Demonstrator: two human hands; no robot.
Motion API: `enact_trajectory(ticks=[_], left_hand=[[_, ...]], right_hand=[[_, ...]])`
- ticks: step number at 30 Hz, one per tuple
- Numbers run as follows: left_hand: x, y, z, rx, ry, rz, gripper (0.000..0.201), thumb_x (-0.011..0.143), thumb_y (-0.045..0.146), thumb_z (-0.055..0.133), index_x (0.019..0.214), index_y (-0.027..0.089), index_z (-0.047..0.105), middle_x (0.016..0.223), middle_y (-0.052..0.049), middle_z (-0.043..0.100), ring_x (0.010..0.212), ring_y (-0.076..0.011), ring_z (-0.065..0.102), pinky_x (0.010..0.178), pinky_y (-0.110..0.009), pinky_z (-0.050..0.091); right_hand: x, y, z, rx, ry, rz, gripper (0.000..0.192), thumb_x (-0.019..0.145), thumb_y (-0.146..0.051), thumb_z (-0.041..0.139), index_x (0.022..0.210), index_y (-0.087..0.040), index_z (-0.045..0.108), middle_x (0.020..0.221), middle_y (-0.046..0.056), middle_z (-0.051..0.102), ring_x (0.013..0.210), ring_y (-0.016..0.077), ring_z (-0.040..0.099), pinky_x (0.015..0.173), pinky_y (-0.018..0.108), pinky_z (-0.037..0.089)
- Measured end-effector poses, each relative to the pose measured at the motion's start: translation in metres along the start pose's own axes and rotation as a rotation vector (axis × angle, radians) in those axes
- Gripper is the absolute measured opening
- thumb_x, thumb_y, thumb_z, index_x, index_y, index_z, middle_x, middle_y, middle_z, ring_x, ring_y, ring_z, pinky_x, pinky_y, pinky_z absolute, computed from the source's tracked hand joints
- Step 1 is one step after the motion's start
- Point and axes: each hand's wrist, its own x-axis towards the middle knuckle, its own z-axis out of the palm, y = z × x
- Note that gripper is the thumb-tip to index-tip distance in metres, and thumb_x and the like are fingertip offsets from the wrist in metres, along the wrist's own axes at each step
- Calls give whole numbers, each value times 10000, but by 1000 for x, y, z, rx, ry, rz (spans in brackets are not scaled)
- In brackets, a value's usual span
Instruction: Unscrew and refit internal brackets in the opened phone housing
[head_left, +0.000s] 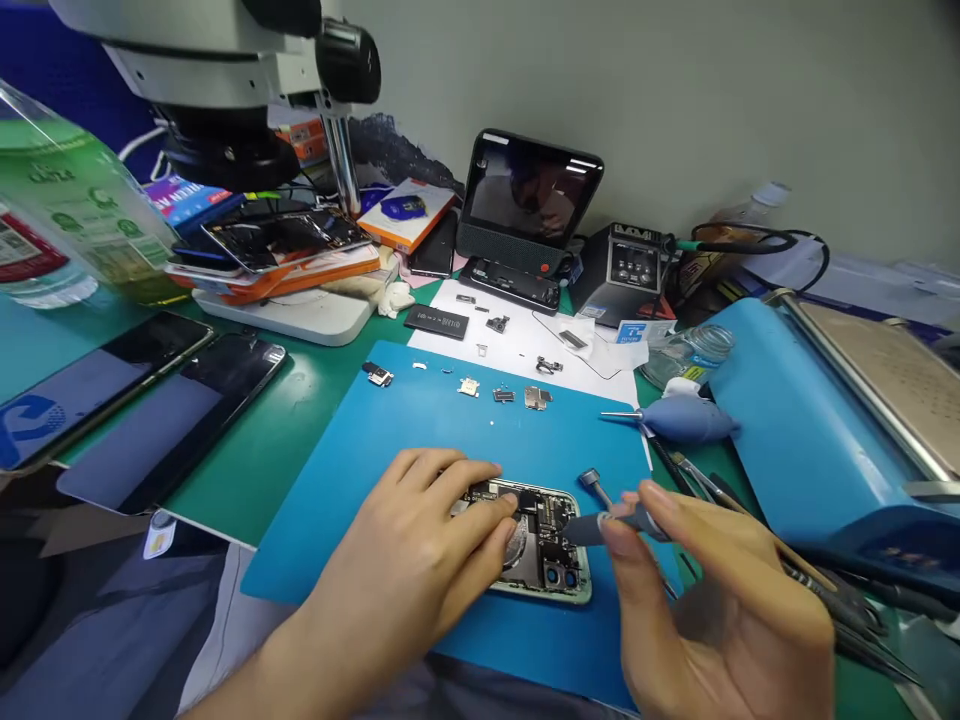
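**Slip risk over an open phone**

Left hand (pixel 420 555) presses flat on the phone (pixel 536 545), fingers spread over its upper part. Right hand (pixel 712 590) pinches a tool (pixel 600 525), tip at the phone's right edge — probably a screwdriver, though blur hides the tip. A slip could gouge the bare board, or flick a screw off the mat (pixel 450 420). Loose parts (pixel 502 392) lie along the mat's far edge, easy to scatter. Phone sits near the mat's front edge, back open — boards, shields and camera modules exposed in a pale frame.
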Motion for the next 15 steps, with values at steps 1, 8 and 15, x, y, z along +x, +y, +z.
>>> enact_trajectory(ticks=[1, 8, 15], left_hand=[[0, 1, 0, 11, -1, 7, 222, 1138, 191, 581, 1162, 219, 800, 1273, -43, 829, 1124, -275, 739, 907, -458, 590], [0, 10, -3, 88, -84, 10, 221, 1149, 246, 581, 1272, 232, 764, 1365, -69, 798, 1217, -308, 735, 1006, -512, 611], [-10, 2, -11, 195, -45, 73, 336, 1142, 217, 543, 1408, 297, 733, 1561, -80, 704, 1414, -347, 646, 1145, -568, 535]], right_hand=[[0, 0, 0, 3, -18, -6, 834, 858, 101, 788, 1545, -354, 661, 1282, 30, 790, 1084, 276, 756, 934, 524, 631], [7, 3, -3, 0, -16, -42, 604, 932, 22, 760, 1450, -281, 689, 1196, 57, 779, 1099, 269, 757, 929, 472, 648], [13, -7, -4, -53, -85, -50, 476, 1016, -22, 676, 1420, -275, 665, 1138, 69, 783, 1031, 237, 762, 846, 412, 670]])
